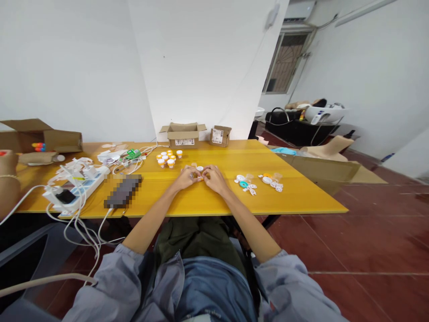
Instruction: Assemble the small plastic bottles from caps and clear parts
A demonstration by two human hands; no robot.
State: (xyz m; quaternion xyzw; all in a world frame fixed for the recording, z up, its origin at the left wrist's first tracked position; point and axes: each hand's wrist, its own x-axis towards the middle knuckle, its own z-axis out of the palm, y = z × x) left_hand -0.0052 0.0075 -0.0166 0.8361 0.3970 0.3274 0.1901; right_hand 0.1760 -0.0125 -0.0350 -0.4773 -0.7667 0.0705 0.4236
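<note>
My left hand (186,179) and my right hand (214,179) meet over the middle of the tabletop, fingertips bent together in a pinch. Between them is something small and pale, too tiny to name. Just beyond the fingers lies a round white piece (200,168). To the right of my right hand sit loose small plastic parts: a teal ring (243,184), a white disc (267,180), an orange piece (267,175) and several white cut-out pieces (251,191). A cluster of small white-and-orange capped cups (170,162) stands beyond my left hand.
An open cardboard box (183,136) and a smaller box (220,136) stand against the wall. At left are a power strip (82,190) with trailing cables, a dark blurred-out slab (123,191), a green item (133,154) and another person's arm (7,183).
</note>
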